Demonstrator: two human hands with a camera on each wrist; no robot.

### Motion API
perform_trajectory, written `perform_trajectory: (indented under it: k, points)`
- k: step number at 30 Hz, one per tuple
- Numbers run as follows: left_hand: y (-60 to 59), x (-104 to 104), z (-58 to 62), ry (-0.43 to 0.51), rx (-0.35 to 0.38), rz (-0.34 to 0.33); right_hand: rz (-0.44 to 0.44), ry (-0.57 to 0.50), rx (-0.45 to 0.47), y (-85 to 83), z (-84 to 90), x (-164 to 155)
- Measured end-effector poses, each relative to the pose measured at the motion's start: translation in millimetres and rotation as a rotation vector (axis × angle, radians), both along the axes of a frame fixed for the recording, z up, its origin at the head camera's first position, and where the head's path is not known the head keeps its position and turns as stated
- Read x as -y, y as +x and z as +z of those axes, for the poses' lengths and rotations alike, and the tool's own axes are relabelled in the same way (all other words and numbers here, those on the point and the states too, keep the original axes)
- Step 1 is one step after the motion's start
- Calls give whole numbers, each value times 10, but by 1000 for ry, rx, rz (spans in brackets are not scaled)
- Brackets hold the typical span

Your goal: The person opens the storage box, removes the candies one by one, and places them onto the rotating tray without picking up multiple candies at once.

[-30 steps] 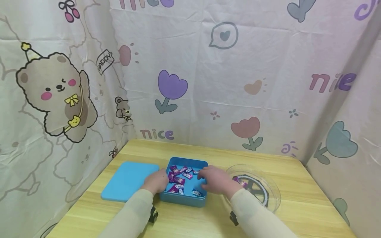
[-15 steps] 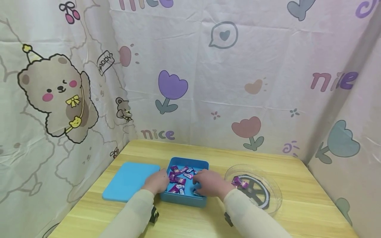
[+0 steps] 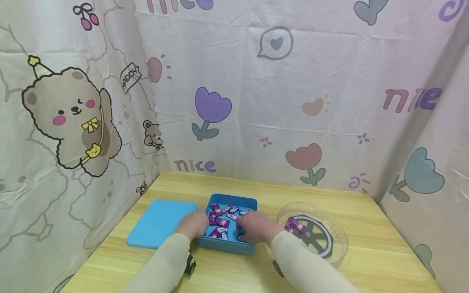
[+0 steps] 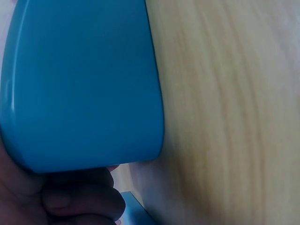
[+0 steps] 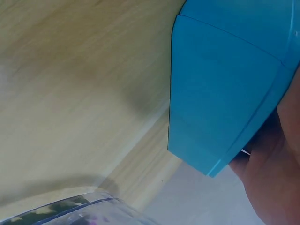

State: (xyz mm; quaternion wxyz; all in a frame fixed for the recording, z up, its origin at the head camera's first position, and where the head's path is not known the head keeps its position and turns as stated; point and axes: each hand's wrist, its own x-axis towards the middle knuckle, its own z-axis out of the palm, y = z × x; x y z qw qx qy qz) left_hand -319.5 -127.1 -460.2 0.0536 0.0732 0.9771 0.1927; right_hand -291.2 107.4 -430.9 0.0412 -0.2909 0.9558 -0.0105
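Note:
A blue rectangular box stands on the table, holding several wrapped candies in purple, pink, white and dark blue. My left hand grips the box's left side. In the left wrist view its curled fingers press the outer wall. My right hand reaches over the right rim into the box. Its fingers and thumb pinch a dark blue wrapped candy near the front right corner, mostly covered by the hand. In the right wrist view the fingertips are hidden behind the box wall.
A flat light-blue lid lies left of the box. To the right is a clear round container with a dark spoked pattern and a few purple candies inside. A printed curtain hangs behind the wooden table.
My right hand has moved left and down into the box, and its fingers have closed in around the dark blue candy. The left hand stays on the box.

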Motion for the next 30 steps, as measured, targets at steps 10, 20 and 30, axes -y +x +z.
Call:
perform_trajectory:
  k: [10, 20, 30]
  points:
    - [16, 3, -4, 13, 12, 13, -30, 62, -3, 40, 18, 79]
    - [15, 5, -4, 30, 18, 22, -86, 95, 26, 35, 12, 140]
    - [15, -8, 12, 25, 20, 13, -98, 147, 18, -22, -20, 193]
